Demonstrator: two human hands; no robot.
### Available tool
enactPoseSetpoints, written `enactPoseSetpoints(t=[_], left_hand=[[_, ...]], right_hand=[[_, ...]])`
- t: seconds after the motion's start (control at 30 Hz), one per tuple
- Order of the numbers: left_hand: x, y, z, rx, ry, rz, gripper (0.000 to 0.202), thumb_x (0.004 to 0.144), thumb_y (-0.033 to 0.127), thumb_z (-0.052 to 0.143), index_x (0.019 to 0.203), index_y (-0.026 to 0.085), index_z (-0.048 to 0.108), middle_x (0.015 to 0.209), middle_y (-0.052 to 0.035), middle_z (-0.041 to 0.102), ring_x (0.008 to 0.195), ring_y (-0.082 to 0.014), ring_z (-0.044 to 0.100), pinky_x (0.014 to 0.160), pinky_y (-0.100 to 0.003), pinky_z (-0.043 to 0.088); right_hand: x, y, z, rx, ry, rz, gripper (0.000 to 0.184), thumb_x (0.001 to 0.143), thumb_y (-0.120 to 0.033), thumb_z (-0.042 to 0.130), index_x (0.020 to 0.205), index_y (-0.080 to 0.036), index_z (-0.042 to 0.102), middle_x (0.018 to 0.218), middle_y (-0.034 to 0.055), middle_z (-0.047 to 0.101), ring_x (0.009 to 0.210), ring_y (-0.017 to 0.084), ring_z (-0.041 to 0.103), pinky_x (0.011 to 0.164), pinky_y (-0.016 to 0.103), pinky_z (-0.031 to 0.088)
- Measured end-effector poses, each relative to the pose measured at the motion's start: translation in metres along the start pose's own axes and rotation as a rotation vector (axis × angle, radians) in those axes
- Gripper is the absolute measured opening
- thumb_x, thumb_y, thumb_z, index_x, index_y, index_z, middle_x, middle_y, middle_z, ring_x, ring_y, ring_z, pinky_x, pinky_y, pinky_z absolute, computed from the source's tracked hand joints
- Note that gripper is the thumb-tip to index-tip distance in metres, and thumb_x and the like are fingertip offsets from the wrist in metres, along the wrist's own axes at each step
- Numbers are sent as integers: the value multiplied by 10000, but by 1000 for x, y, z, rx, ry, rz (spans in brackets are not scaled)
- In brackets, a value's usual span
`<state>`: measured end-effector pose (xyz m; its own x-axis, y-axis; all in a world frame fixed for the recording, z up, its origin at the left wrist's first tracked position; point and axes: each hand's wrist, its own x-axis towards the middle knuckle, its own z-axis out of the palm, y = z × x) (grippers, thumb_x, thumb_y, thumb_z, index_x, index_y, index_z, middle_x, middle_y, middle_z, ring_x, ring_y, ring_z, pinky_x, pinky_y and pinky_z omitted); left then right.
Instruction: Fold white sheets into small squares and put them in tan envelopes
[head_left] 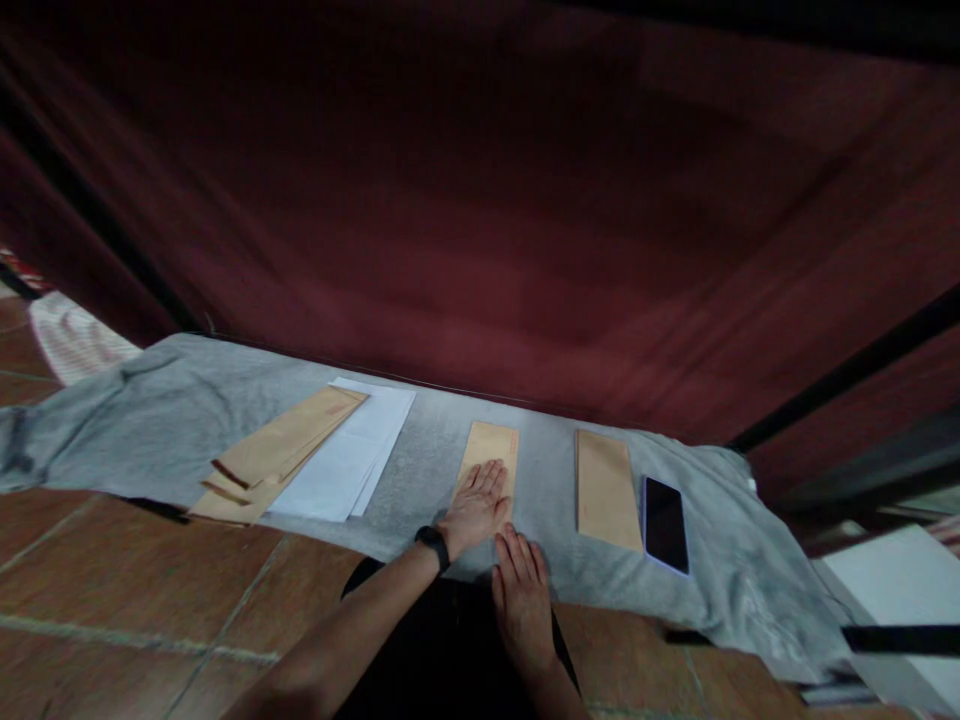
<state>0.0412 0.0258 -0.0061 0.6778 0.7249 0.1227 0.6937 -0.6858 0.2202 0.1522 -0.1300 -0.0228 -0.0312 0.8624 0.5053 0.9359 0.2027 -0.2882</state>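
Note:
A brown envelope (493, 443) lies on a grey cloth (150, 420) spread on the floor. My left hand (475, 508), a black band on its wrist, rests flat on the envelope's near half with fingers stretched out. My right hand (520, 590) lies flat, fingers together and extended, at the envelope's near right corner on the cloth. Neither hand grips anything. A second brown envelope (604, 488) lies to the right, apart from both hands.
A dark phone (665, 523) lies beside the second envelope. To the left a pile of brown envelopes (277, 450) overlaps white sheets (352, 455). A dark red curtain (525, 220) hangs behind. Brown floor tiles (112, 600) are in front; a white board (892, 580) is at right.

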Motion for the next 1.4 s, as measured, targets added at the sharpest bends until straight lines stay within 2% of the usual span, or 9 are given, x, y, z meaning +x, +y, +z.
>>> enactPoseSetpoints(t=[0.23, 0.47, 0.6, 0.7, 0.97, 1.07, 1.17, 1.3, 1.4], left_hand=[[31, -7, 9, 8, 4, -36, 612, 1029, 418, 258, 1555, 107, 292, 1607, -166, 339, 1524, -258, 222, 1229, -504, 139], [54, -9, 7, -9, -18, -89, 622, 1018, 411, 290, 1572, 128, 259, 1625, -150, 309, 1535, -272, 176, 1230, -541, 125], [60, -8, 6, -11, -2, -83, 654, 1006, 422, 332, 1596, 175, 193, 1642, -125, 275, 1539, -266, 162, 1235, -551, 90], [57, -8, 4, -12, 1, -69, 654, 1007, 433, 341, 1595, 185, 200, 1641, -125, 276, 1537, -263, 172, 1234, -556, 85], [19, 0, -4, -11, -96, -13, 587, 1037, 426, 279, 1552, 151, 327, 1623, -118, 325, 1524, -258, 220, 1230, -520, 149], [-2, 7, -5, -5, -82, 42, 568, 1048, 402, 245, 1563, 171, 312, 1620, -109, 330, 1525, -247, 221, 1233, -523, 138], [-25, 14, -6, -15, -64, 67, 556, 1060, 406, 225, 1570, 199, 299, 1623, -88, 327, 1520, -220, 237, 1241, -484, 147], [-58, 22, -9, -33, -38, 89, 555, 1058, 434, 274, 1569, 217, 300, 1613, -73, 350, 1500, -201, 293, 1234, -445, 227], [-80, 27, -9, 7, -7, 96, 543, 1033, 360, 369, 1550, 196, 340, 1597, -88, 381, 1480, -217, 339, 1206, -427, 313]], right_hand=[[0, 7, 1, 1, -18, -52, 485, 997, -152, 414, 1474, -224, 470, 1456, 82, 566, 1356, 230, 502, 1141, 450, 383], [1, 6, -1, -4, -17, -40, 482, 992, -148, 414, 1463, -231, 478, 1457, 86, 564, 1351, 234, 510, 1127, 464, 399], [1, 7, -1, -4, -16, -29, 464, 999, -164, 419, 1451, -241, 493, 1444, 90, 576, 1338, 235, 524, 1113, 460, 414], [-1, 9, 1, -11, -12, -50, 485, 998, -151, 420, 1473, -238, 464, 1443, 94, 576, 1344, 238, 520, 1106, 466, 421], [1, 3, 2, 26, 42, -3, 474, 1000, -159, 392, 1455, -242, 497, 1408, 73, 608, 1319, 232, 539, 1127, 460, 395], [2, 0, 3, 22, 45, 6, 477, 995, -172, 392, 1454, -242, 504, 1408, 68, 610, 1314, 232, 542, 1140, 457, 379], [-1, 1, 6, 12, 68, -21, 477, 988, -172, 394, 1448, -220, 511, 1391, 82, 622, 1320, 237, 538, 1147, 464, 373], [-5, 7, 10, 15, 74, -22, 498, 988, -143, 360, 1462, -221, 489, 1387, 76, 625, 1325, 227, 534, 1135, 460, 394], [-6, 12, 11, 28, 39, 1, 521, 997, -165, 361, 1514, -218, 408, 1442, 80, 578, 1349, 230, 509, 1111, 467, 426]])
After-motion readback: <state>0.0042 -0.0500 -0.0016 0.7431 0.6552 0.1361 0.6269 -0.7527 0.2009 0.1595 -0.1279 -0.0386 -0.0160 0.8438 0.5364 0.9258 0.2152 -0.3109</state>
